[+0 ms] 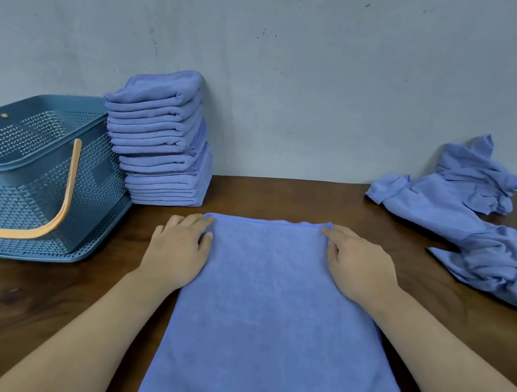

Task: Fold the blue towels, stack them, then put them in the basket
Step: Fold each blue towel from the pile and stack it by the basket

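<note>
A blue towel (266, 310) lies flat and lengthwise on the brown table, running from the near edge toward the wall. My left hand (179, 248) rests at its far left corner, thumb and fingertips pinching the edge. My right hand (359, 263) does the same at the far right corner. A tall stack of folded blue towels (160, 138) leans against the wall at the left. The blue perforated basket (28, 174) with an orange handle stands left of the stack.
A heap of crumpled unfolded blue towels (463, 214) lies at the right, from the wall toward the table's right edge. The grey wall (298, 70) closes the back. Bare table (283, 199) shows between the stack and the heap.
</note>
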